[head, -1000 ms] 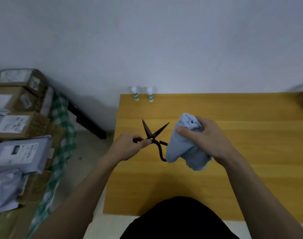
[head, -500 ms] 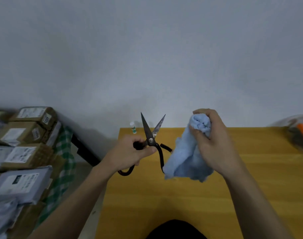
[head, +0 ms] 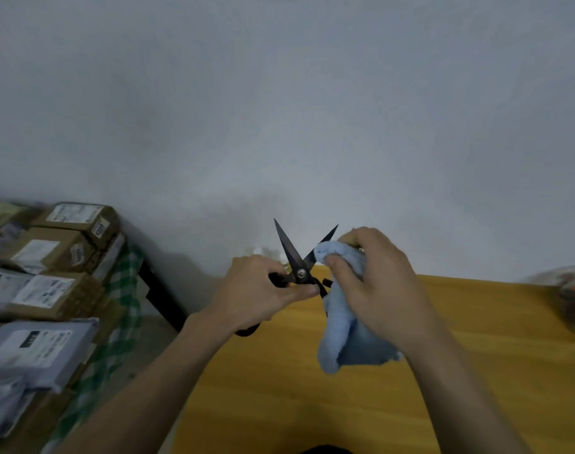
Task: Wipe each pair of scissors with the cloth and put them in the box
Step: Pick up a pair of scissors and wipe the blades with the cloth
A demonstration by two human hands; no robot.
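Far left: stacked parcels (head: 55, 257), brown cartons with white labels above, grey mailer bags (head: 33, 352) below and nearer. A green-and-white checked cloth (head: 122, 306) hangs down their right side. A dark bar (head: 161, 296) runs along the floor between the parcels and the table.

Left hand (head: 256, 296): raised over the table's far left corner, fingers curled round the black handle of the scissors (head: 299, 267), thumb laid just below the pivot screw. Firm grip. One handle loop shows under the palm; the other handle end pokes out to the right of the thumb.

Scissors: held in the air, not touching the table, blades open in a V and pointing up toward the wall. Left blade is bare. The right blade's lower part is covered by the towel (head: 348, 329); only its tip shows above it.

Right hand (head: 377, 283): fingers and thumb curled, pinching the light blue towel round the right blade. The rest of the towel hangs down below the hand, its lower edge near the table top; contact cannot be told.

Table (head: 476, 371): yellow wood, runs from centre to right edge. At the far right edge sits a blurred clear container (head: 571, 296) with something orange inside; contents unclear.

Wall (head: 312, 109): plain grey-white, fills the upper half.
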